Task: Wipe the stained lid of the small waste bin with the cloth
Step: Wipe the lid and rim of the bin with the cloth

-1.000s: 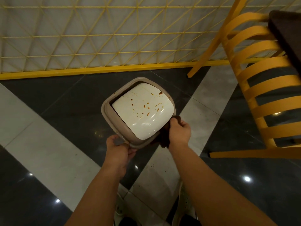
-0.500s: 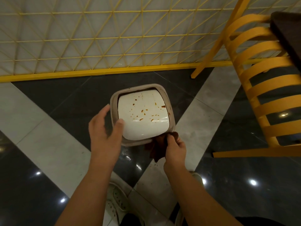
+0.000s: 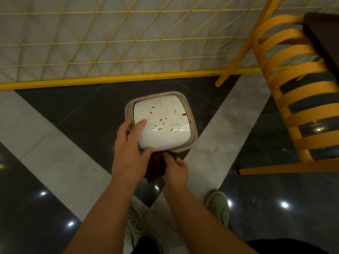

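The floor [image 3: 60, 162] is glossy, laid in dark grey and pale grey tiles cut into angular bands, with small round lamp glints. Along its far edge runs a yellow wire lattice [image 3: 110, 43] of triangles over a pale wall, on a solid yellow base bar. At right stands a yellow chair [image 3: 300, 99] with curved, flat slats; a dark brown tabletop [image 3: 322, 37] edge shows above it.

The small waste bin [image 3: 194, 142] stands on the floor near the middle, seen from above: a rounded-square beige plastic rim around a smooth, shiny white lid [image 3: 165, 129], slightly domed and speckled with small brown-orange stains, mostly on its far and right parts.

The left hand [image 3: 130, 153] rests on the bin's near-left corner, fingers fairly straight, fingertips on the white lid and thumb at the near rim. The right hand [image 3: 176, 169], just below the near rim, curls its fingers around a dark brown, soft, crumpled cloth [image 3: 154, 167] that hangs beside the left wrist. Two pale green canvas shoes [image 3: 219, 206] stand on the floor below the arms.

Compared with half a second ago, the left hand has come down from hovering beside the rim onto the lid, while the right hand keeps the cloth below the rim. The stains look unchanged.

No writing or brand mark can be read.
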`<state>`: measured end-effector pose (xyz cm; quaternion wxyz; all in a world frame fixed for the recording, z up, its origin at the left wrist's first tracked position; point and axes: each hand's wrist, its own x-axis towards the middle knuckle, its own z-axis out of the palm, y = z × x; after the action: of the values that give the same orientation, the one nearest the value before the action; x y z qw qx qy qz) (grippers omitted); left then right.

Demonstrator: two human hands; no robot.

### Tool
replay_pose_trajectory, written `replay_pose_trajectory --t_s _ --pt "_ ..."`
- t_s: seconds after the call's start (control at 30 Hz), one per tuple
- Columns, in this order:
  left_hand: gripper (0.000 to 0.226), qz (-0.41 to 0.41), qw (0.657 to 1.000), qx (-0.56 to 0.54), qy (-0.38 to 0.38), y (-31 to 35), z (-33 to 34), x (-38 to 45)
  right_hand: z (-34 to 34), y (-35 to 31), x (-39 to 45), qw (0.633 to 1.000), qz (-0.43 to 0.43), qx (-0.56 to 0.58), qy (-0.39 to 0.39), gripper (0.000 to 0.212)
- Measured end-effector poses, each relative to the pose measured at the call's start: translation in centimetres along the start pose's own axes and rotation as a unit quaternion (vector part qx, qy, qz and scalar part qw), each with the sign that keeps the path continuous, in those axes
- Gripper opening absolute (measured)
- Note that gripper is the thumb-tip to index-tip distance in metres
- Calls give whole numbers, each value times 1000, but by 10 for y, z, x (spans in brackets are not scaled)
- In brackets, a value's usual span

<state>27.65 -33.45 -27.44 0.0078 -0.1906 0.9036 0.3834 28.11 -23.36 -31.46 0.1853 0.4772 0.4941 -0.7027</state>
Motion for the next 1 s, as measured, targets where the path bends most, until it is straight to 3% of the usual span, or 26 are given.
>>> replay_pose_trajectory --t_s 0.27,0.53,0.83,1.0 --pt "80 13 1000 12 -5 -1 5 1 -17 -69 30 992 -65 -34 104 27" --pt "82 5 1000 31 1 1 7 -1 7 -17 2 998 -20 -39 51 26" --pt "86 25 998 57 -2 -6 6 -1 -18 -102 37 990 -70 -96 82 27" --pt "92 37 996 76 1 -8 4 6 -23 -121 38 986 -42 -163 -5 10"
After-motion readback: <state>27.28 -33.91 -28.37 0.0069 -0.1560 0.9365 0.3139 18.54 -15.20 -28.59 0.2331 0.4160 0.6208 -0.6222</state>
